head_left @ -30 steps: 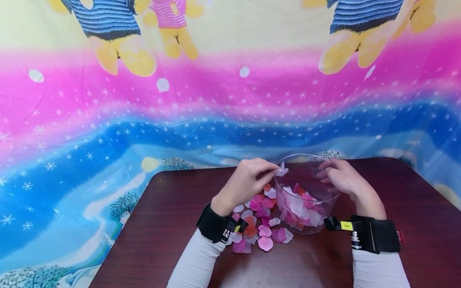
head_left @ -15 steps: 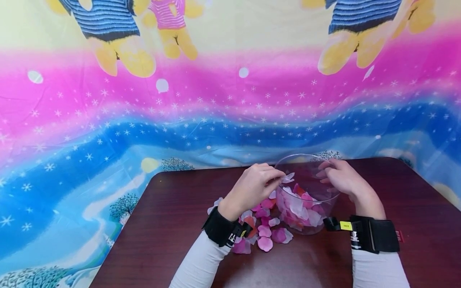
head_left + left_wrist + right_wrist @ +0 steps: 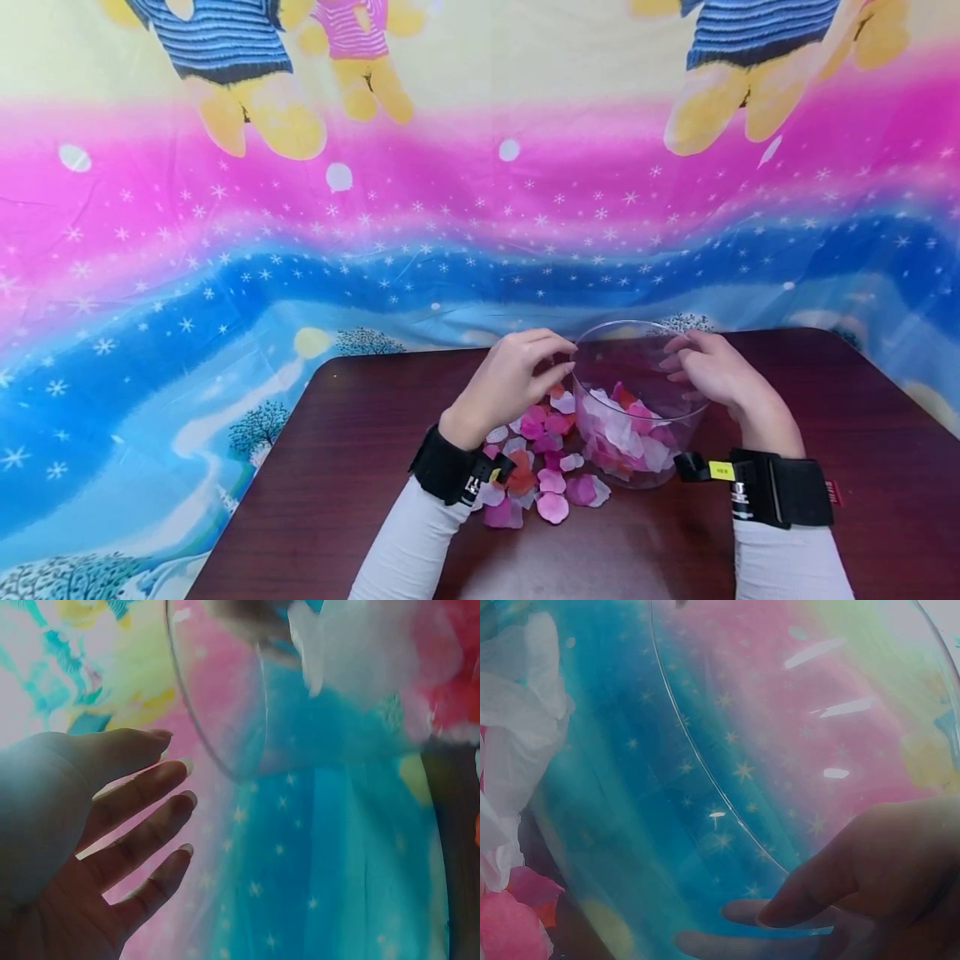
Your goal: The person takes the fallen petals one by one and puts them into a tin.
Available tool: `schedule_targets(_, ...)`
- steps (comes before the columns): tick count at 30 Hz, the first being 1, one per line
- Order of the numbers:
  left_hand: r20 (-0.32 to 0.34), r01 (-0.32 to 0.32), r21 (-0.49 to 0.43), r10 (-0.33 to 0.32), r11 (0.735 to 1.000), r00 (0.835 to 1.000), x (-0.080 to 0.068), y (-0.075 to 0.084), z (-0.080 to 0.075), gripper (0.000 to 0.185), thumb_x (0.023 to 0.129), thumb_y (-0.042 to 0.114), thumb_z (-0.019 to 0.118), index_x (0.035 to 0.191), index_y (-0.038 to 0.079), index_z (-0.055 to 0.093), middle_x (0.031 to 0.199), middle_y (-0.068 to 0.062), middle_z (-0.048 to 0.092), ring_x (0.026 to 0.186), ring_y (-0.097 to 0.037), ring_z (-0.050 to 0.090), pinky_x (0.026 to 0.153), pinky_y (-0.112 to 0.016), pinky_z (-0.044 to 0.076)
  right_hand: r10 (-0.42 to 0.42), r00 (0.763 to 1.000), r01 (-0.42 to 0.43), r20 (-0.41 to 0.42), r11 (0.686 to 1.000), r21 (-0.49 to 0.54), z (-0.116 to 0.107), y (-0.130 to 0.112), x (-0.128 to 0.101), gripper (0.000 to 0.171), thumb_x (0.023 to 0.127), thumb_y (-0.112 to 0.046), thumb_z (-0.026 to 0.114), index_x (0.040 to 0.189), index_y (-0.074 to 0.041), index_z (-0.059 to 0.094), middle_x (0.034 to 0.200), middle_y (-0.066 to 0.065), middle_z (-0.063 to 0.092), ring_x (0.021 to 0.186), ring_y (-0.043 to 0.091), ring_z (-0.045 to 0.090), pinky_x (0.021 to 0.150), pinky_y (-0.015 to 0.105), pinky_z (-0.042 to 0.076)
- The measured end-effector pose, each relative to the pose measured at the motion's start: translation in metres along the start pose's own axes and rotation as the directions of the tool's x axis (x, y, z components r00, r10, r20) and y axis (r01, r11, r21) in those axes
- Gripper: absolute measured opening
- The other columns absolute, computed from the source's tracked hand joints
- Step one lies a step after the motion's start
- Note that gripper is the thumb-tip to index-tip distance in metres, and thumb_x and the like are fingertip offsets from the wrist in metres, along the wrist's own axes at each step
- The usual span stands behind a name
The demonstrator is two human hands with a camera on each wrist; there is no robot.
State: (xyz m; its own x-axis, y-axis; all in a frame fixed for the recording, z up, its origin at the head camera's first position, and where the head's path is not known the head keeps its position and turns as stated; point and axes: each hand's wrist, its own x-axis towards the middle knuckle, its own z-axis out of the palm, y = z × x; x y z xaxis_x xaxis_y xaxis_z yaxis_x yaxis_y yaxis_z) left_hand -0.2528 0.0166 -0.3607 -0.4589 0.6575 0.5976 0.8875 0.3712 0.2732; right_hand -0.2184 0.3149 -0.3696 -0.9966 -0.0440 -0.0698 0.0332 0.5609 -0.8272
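Low in the centre of the head view, a clear round bowl (image 3: 639,400) stands on the dark brown desk (image 3: 337,492), partly filled with pink, white and red petals (image 3: 622,429). The right hand (image 3: 712,371) holds the bowl at its right rim; in the right wrist view its fingers (image 3: 795,900) are curled over the transparent wall, with the thumb pressed against the outside. The left hand (image 3: 517,379) hovers just left of the bowl's rim, above the loose petals on the desk; its fingers (image 3: 142,817) are spread and nearly straight in the left wrist view, holding nothing, with the bowl's curved edge (image 3: 217,742) close beyond the fingertips. A scatter of loose petals (image 3: 543,479) in pink, magenta, white and orange lies on the desk touching the bowl's lower left side, partly under the left wrist. Both forearms wear white sleeves and black wrist straps. Behind the desk, filling the upper frame, hangs a bright cloth backdrop (image 3: 225,250) with pink and blue bands, white stars and cartoon bears.
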Motion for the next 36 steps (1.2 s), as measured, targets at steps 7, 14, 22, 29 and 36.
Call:
schedule_targets(7,0.044,0.129,0.005,-0.129,0.992,0.991,-0.009,-0.031,-0.003,0.022,0.096,0.013,0.073,0.117,0.007,0.074,0.109,-0.004,0.072,0.089,-0.018,0.066,0.081,-0.030,0.054,0.001,1.000,-0.001,-0.001,1.000,0.002,-0.001,0.001,0.000,0.044,0.105,-0.010,0.025,0.139,0.014,0.039,0.135,0.039,0.051,0.120,0.052,0.057,0.085,0.051,0.058)
schedule_targets(14,0.252,0.287,0.067,-0.295,0.956,0.922,-0.019,-0.056,0.004,0.023,0.095,0.011,0.075,0.118,0.007,0.073,0.115,-0.010,0.072,0.100,-0.023,0.070,0.088,-0.033,0.055,-0.003,1.000,0.003,-0.001,1.000,0.008,-0.001,0.003,0.000,0.044,0.105,-0.011,0.025,0.139,0.014,0.039,0.135,0.039,0.052,0.121,0.053,0.057,0.084,0.050,0.059)
schedule_targets(22,0.481,0.386,0.133,-0.400,0.913,0.780,-0.025,-0.065,0.025,0.029,0.090,0.007,0.078,0.119,0.006,0.074,0.118,-0.009,0.072,0.103,-0.024,0.067,0.087,-0.030,0.054,0.005,1.000,-0.005,0.001,1.000,0.011,-0.001,0.001,-0.001,0.044,0.105,-0.010,0.025,0.139,0.014,0.039,0.135,0.039,0.051,0.121,0.052,0.056,0.084,0.049,0.059)
schedule_targets(29,0.582,0.424,0.175,-0.441,0.888,0.683,-0.026,-0.057,0.042,0.038,0.081,0.009,0.087,0.118,0.013,0.076,0.111,-0.005,0.070,0.088,-0.013,0.057,0.070,-0.023,0.052,0.014,1.000,-0.014,0.003,1.000,0.013,-0.001,-0.001,-0.001,0.044,0.105,-0.011,0.025,0.140,0.013,0.039,0.136,0.038,0.051,0.122,0.052,0.056,0.085,0.049,0.059)
schedule_targets(36,0.592,0.452,0.236,-0.496,0.860,0.635,-0.028,-0.054,0.052,0.044,0.079,0.011,0.089,0.121,0.015,0.075,0.109,-0.001,0.066,0.088,-0.011,0.057,0.072,-0.023,0.052,0.016,1.000,-0.016,0.000,1.000,0.017,-0.001,0.000,0.001,0.043,0.106,-0.011,0.025,0.139,0.012,0.039,0.136,0.038,0.052,0.121,0.052,0.056,0.085,0.051,0.058)
